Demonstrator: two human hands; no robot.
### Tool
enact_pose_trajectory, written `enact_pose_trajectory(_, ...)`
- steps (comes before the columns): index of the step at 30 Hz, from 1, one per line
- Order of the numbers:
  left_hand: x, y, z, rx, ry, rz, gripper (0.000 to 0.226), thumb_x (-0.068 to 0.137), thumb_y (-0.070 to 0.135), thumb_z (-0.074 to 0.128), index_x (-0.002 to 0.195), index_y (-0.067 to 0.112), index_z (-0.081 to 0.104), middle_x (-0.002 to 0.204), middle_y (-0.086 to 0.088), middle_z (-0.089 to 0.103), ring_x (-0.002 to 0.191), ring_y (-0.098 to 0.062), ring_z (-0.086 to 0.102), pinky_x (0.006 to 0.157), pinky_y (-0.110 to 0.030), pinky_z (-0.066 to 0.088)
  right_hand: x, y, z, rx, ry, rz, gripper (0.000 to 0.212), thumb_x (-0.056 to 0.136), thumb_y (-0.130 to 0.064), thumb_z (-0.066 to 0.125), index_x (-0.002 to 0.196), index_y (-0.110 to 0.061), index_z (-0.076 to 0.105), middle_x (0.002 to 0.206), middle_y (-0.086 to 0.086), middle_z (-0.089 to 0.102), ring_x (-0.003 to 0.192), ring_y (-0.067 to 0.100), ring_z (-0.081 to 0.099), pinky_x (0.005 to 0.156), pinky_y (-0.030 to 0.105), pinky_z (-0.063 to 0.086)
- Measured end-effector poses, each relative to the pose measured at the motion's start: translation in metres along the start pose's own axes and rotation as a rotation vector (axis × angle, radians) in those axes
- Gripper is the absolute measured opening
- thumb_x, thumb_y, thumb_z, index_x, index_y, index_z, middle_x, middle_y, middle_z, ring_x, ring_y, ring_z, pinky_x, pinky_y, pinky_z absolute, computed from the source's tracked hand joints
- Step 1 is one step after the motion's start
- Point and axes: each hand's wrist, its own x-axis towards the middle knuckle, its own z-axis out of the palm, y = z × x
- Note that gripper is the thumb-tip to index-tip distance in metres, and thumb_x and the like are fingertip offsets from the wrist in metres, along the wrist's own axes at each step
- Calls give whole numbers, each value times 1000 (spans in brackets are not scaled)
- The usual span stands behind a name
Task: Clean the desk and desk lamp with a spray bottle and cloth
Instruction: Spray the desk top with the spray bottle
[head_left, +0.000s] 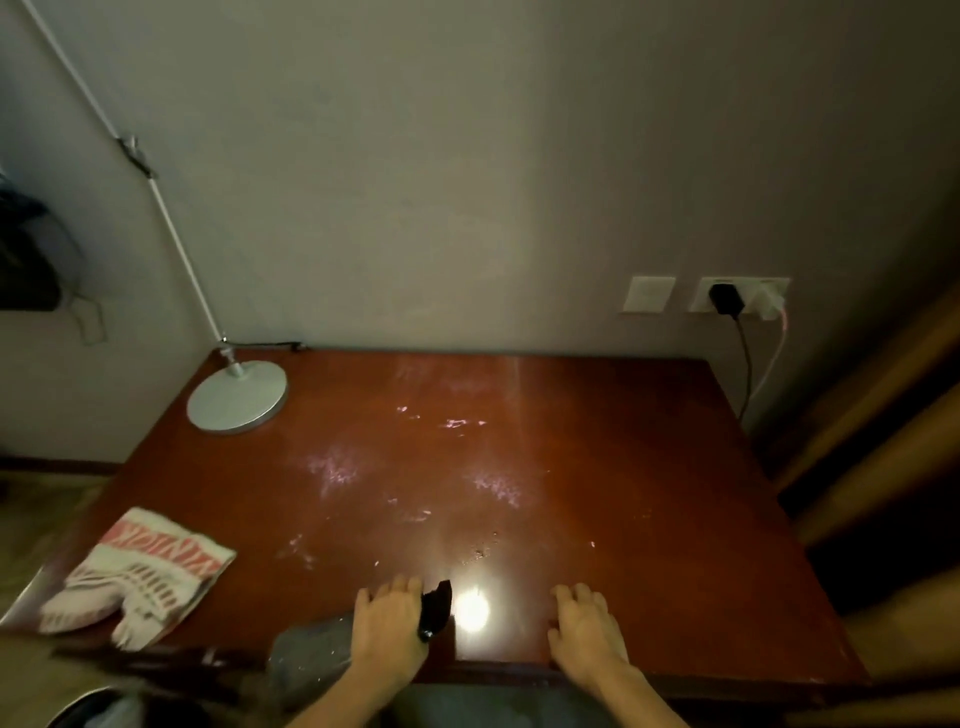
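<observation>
We are at the near edge of the desk (597, 415), and our left hand (390, 631) lies over what looks like the spray bottle (435, 608), its dark head poking out to the right of the fingers and a blurred grey body trailing off to the near left; the view is too soft there to say whether we grip it or merely rest on it. Our right hand (587, 629) is flat and spread on the wood, holding nothing. Droplets glint across the middle of the desk, so the spraying appears done, and the wipe is what's in hand now. The cloth (137, 574) sits folded at the near left corner, well apart from both hands, so we'd want to park the bottle upright, clear of the wet patch, then fetch the cloth. Good wiping here means long overlapping passes from far to near, catching the mist before it dries into streaks. The lamp (238, 397) stands at the far left corner; we'd wipe around its base carefully, mindful of the cord behind it.
</observation>
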Motion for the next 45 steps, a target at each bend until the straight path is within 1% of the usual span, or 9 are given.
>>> enact_pose_trajectory(6, -4, -31, 4, -87, 58, -125, 44, 80, 24, 63, 121, 25, 45, 117, 8, 54, 109, -10, 54, 100, -30, 37, -4, -10, 4, -17, -7, -22, 49, 92, -16, 48, 139, -19, 37, 139, 6, 40, 125, 23, 40, 104, 33, 41)
enact_pose_trajectory(11, -1, -44, -2, -191, 159, -170, 35, 80, 35, 63, 111, 25, 48, 105, 10, 57, 102, -10, 56, 90, -27, 38, -8, -14, 6, -41, -9, -23, 48, 93, -18, 50, 139, -18, 38, 140, 6, 40, 126, 22, 40, 105, 32, 40)
enact_pose_trajectory(20, -5, -47, 4, -194, 172, -98, 40, 77, 28, 66, 114, 28, 51, 110, 11, 58, 102, -10, 56, 91, -30, 39, -11, -18, 7, -64, -2, -26, 45, 93, -23, 52, 137, -20, 40, 138, 5, 41, 125, 23, 41, 104, 34, 41)
enact_pose_trajectory(25, -3, -18, 2, -175, 156, 33, 37, 80, 19, 61, 114, 27, 49, 114, 10, 56, 106, -10, 54, 94, -28, 35, -11, -22, 6, -78, 5, -49, 42, 96, -25, 47, 136, -18, 39, 138, 7, 41, 125, 24, 40, 103, 34, 41)
enact_pose_trajectory(28, 5, 5, -8, -115, 140, 49, 39, 82, 24, 63, 118, 22, 47, 117, 5, 55, 109, -14, 55, 97, -31, 35, -15, -19, 5, -77, -12, -48, 47, 94, -25, 51, 139, -18, 38, 140, 6, 40, 127, 23, 39, 105, 33, 40)
enact_pose_trajectory(31, 18, 20, -19, -155, 158, 12, 40, 81, 28, 65, 116, 21, 49, 113, 5, 57, 103, -14, 58, 95, -31, 38, -22, -8, 5, -85, -22, -22, 47, 94, -23, 51, 139, -17, 38, 140, 7, 40, 127, 24, 39, 105, 33, 40)
enact_pose_trajectory(38, 39, 30, -34, -180, 194, -15, 35, 78, 20, 65, 109, 21, 49, 105, 5, 60, 96, -14, 61, 90, -30, 42, -32, 17, 3, -53, -31, 61, 50, 92, -21, 51, 140, -19, 36, 140, 7, 39, 127, 24, 39, 104, 35, 41)
enact_pose_trajectory(41, 42, 27, -36, -212, 213, -24, 34, 75, 19, 65, 105, 23, 50, 97, 8, 60, 91, -13, 61, 86, -28, 43, -34, 23, 3, -39, -39, 81, 50, 92, -20, 51, 140, -19, 37, 141, 6, 39, 128, 24, 38, 105, 36, 40)
enact_pose_trajectory(45, 40, 19, -39, -274, 267, -47, 27, 75, 19, 65, 95, 25, 47, 86, 11, 54, 87, -12, 59, 75, -25, 35, -30, 25, 4, -39, -54, 85, 52, 92, -19, 52, 141, -19, 35, 143, 6, 37, 130, 25, 36, 106, 36, 39)
